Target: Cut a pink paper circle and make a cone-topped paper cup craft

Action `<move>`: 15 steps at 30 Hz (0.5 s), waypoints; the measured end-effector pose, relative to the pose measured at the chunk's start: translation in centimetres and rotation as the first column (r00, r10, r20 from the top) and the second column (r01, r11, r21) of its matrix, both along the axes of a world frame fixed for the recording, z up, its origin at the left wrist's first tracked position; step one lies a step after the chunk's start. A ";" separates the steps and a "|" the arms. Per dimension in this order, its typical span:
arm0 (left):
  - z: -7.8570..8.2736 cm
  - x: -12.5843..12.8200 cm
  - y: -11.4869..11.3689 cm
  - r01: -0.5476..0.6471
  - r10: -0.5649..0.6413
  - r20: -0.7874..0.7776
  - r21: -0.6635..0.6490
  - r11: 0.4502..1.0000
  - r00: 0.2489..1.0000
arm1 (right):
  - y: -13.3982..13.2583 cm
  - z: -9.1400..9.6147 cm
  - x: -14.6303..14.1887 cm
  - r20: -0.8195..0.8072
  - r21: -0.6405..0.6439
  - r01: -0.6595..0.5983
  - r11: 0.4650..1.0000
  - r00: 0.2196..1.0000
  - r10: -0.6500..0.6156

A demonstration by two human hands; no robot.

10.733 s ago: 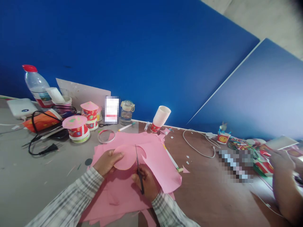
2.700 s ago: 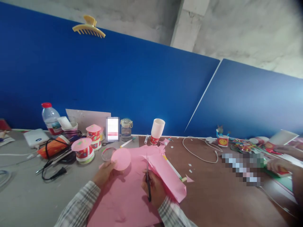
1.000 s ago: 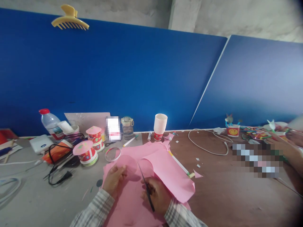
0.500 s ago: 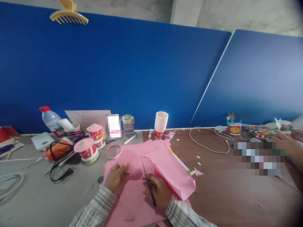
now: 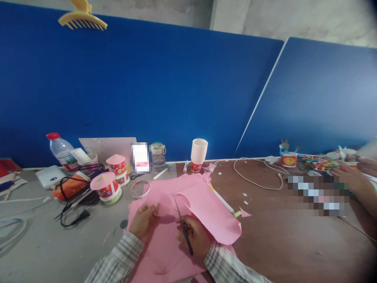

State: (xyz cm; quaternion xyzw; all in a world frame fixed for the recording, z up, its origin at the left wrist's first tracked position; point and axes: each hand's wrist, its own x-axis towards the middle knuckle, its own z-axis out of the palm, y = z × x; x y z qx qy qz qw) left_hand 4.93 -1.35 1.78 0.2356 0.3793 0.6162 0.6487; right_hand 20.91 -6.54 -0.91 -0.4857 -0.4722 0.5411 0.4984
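My left hand pinches a rounded piece of pink paper between thumb and fingers. In my right hand is a pair of dark scissors, seen edge-on, with the tip pointing up and away at the paper's cut edge. To the right of the blades a larger pink sheet curls up, with a curved cut edge. More pink paper lies flat under both hands. Whether the blades are apart cannot be made out.
Behind the paper stand stacked paper cups and a water jar. Red cups with pink paper tops, a tape roll and cables lie left. A marker rests at right; another person's hand is beyond.
The curled pink sheet has swung down a little, and the rounded piece has tilted in my left hand. My hands stay almost in place. The other person's hand has moved left.
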 end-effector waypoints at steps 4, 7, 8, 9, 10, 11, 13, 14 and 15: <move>-0.1 0.0 0.0 0.006 -0.006 0.005 0.002 1.000 1.000 | 0.9 1.0 -0.5 -0.155 -0.144 -0.006 0.990 0.988 -0.016; -0.1 0.0 -0.1 0.037 -0.037 0.005 0.006 0.999 0.999 | 2.3 1.7 -1.3 -0.164 -0.016 0.123 0.992 0.979 -0.124; -0.1 0.1 -0.2 0.046 -0.046 0.005 0.009 0.999 0.999 | 2.7 1.9 -1.6 -0.138 0.041 0.152 0.988 0.980 -0.145; -0.1 0.2 -0.3 0.053 -0.053 0.006 0.012 0.999 0.999 | 3.0 2.0 -1.9 -0.126 0.073 0.173 0.982 0.979 -0.163; -0.1 0.2 -0.4 0.058 -0.058 0.008 0.015 0.998 0.998 | 3.3 2.1 -2.3 -0.118 0.096 0.173 0.980 0.980 -0.161; -0.1 0.3 -0.5 0.063 -0.063 0.009 0.017 0.998 0.998 | 3.4 2.1 -2.6 -0.109 0.113 0.174 0.978 0.981 -0.162; -0.2 0.5 -0.8 0.075 -0.076 0.011 0.017 0.997 0.997 | 3.4 1.9 -3.0 -0.092 0.149 0.179 0.973 0.982 -0.166; -0.2 0.7 -0.9 0.082 -0.083 0.012 0.015 0.996 0.997 | 3.3 1.8 -3.2 -0.082 0.172 0.187 0.967 0.981 -0.175; -0.2 0.8 -1.1 0.089 -0.089 0.013 0.012 0.996 0.996 | 3.2 1.7 -3.2 -0.073 0.195 0.195 0.961 0.980 -0.184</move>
